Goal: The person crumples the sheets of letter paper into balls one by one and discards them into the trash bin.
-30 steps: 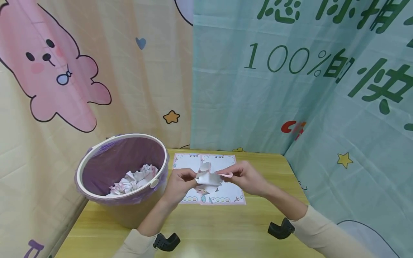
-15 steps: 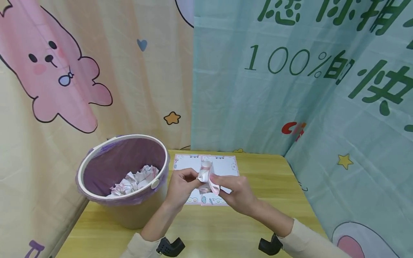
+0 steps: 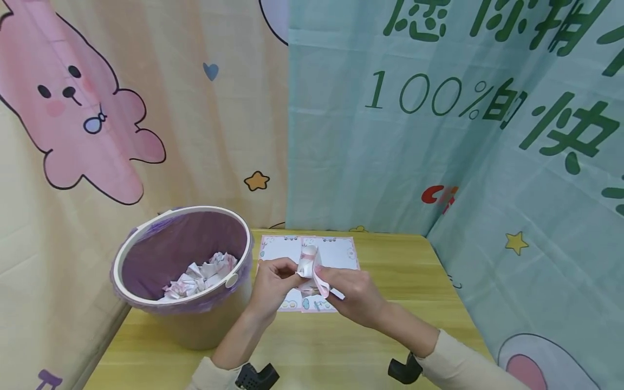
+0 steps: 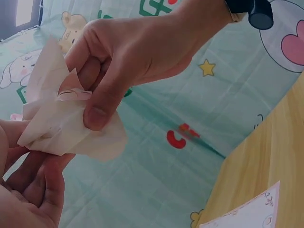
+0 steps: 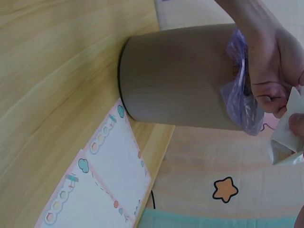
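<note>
A folded, crumpled sheet of white paper point(image 3: 307, 262) with pink edging is held up between both hands, above the table. My left hand point(image 3: 274, 286) pinches its left side between thumb and fingers. From the right, my right hand point(image 3: 359, 297) grips the other side, thumb on top. The left wrist view shows the creased paper point(image 4: 71, 126) bunched up, with the right thumb point(image 4: 97, 116) pressed flat on it. Two flat sheets with pink printed borders point(image 3: 341, 249) lie on the table behind and below the hands, partly covered by them in the head view.
To the left stands a beige bin point(image 3: 195, 327) with a white rim point(image 3: 128, 246) and purple liner. Crumpled paper point(image 3: 202, 276) lies inside it. The wooden table point(image 3: 322, 346) meets printed curtains point(image 3: 361, 173) at its back and right.
My right hand has moved left and turned, bending its side of the paper down toward the left hand. The left hand has stayed nearly still. In the last half second little has moved.
</note>
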Demonstrator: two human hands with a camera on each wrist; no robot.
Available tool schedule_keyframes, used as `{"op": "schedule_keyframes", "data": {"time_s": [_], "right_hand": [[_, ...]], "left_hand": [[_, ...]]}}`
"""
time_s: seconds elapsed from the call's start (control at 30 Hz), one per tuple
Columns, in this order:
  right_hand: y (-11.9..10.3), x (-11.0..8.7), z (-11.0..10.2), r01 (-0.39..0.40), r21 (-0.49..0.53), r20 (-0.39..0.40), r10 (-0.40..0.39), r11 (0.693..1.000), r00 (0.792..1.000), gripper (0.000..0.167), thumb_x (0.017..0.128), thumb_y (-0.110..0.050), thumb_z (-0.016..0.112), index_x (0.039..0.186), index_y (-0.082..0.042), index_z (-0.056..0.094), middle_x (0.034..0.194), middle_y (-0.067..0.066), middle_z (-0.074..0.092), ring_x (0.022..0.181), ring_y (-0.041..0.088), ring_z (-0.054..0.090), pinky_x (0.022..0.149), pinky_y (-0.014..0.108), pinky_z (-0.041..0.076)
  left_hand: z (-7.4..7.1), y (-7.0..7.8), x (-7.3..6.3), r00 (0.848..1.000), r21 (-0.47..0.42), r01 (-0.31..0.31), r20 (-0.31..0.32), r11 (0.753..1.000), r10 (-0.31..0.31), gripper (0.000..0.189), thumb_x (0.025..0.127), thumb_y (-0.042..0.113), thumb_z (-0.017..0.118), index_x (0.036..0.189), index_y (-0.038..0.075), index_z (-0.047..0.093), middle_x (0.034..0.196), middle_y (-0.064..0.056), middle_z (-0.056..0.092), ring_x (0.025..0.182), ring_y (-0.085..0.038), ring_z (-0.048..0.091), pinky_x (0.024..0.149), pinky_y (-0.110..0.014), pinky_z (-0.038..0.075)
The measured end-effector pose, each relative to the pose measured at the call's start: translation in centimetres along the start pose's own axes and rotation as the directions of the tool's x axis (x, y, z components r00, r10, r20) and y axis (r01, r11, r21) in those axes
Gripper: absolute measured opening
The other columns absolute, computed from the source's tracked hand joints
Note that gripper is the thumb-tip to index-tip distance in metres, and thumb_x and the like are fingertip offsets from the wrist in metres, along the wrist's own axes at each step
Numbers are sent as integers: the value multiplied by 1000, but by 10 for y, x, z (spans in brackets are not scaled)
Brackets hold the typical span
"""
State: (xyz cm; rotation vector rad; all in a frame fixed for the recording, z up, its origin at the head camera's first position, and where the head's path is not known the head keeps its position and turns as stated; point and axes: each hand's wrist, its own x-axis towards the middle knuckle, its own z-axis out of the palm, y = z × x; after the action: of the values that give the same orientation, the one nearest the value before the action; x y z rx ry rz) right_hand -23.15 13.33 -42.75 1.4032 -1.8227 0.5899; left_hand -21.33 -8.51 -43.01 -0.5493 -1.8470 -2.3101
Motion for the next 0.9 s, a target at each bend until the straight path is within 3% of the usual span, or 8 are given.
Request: {"op": "schedule_keyframes", "data": {"time_s": [0.07, 0.23, 0.4, 0.5, 0.57, 0.67, 0.77, 0.9], "right_hand": [[0, 1, 1, 11, 30, -12, -11, 999, 1000, 29, 106, -19, 57, 121, 2, 71, 104, 12, 77, 90, 23, 76, 75, 31, 62], [-1, 5, -2, -30, 259, 6, 29, 965, 1000, 22, 102, -11, 67, 115, 4, 75, 93, 8, 78, 73, 12, 72, 63, 19, 57], [-4, 9, -7, -169, 547, 68, 158, 820, 985, 34, 80, 10, 84, 113, 9, 75, 94, 13, 77, 76, 13, 74, 61, 23, 60], [-3, 7, -10, -256, 592, 116, 234, 765, 965, 38, 77, 14, 84, 113, 10, 75, 96, 15, 77, 79, 15, 75, 63, 27, 61], [0, 3, -13, -287, 576, 127, 263, 766, 956, 37, 78, 14, 83, 114, 9, 75, 98, 16, 77, 82, 17, 75, 64, 28, 62], [6, -4, -19, -291, 535, 92, 287, 793, 953, 40, 77, 18, 82, 115, 9, 75, 100, 17, 76, 87, 19, 75, 67, 30, 62], [11, -10, -28, -288, 506, 39, 312, 813, 949, 45, 72, 22, 82, 114, 6, 76, 101, 17, 76, 90, 20, 75, 69, 31, 62], [11, -15, -35, -269, 518, 26, 299, 812, 954, 48, 70, 22, 83, 113, 4, 76, 104, 17, 76, 94, 19, 74, 69, 30, 62]], "left_hand": [[-3, -1, -1, 1000, -13, 9, 14, 1000, -9, 3, 83, -19, 69, 85, -17, 67, 75, 1, 70, 67, -10, 62, 63, -21, 54], [-12, -8, -5, 992, -77, 11, 125, 997, -1, 4, 84, -18, 69, 84, -17, 66, 76, 3, 70, 67, -9, 62, 63, -22, 55], [-15, -11, -5, 970, -161, -19, 236, 987, 57, 8, 88, -12, 72, 81, -8, 70, 80, 2, 73, 72, -9, 63, 66, -21, 55], [-11, -11, -4, 974, -152, 26, 227, 988, 10, 8, 90, -10, 72, 83, -7, 71, 79, 1, 73, 72, -9, 63, 65, -22, 56], [-8, -10, -4, 978, -128, 67, 205, 990, -40, 7, 90, -9, 71, 87, -14, 69, 80, 1, 72, 72, -10, 65, 66, -24, 58], [-4, -6, -5, 976, -125, 108, 203, 986, -81, 25, 93, -2, 73, 106, -23, 65, 94, -7, 75, 82, -14, 71, 76, -29, 61], [-4, -3, -8, 970, -150, 99, 235, 984, -61, 51, 92, 6, 78, 129, -22, 57, 122, -19, 70, 107, -21, 70, 93, -34, 57], [-2, -5, -15, 960, -146, 38, 280, 989, 5, 91, 83, 23, 90, 149, -14, 41, 153, -26, 46, 134, -28, 54, 106, -37, 49]]}}
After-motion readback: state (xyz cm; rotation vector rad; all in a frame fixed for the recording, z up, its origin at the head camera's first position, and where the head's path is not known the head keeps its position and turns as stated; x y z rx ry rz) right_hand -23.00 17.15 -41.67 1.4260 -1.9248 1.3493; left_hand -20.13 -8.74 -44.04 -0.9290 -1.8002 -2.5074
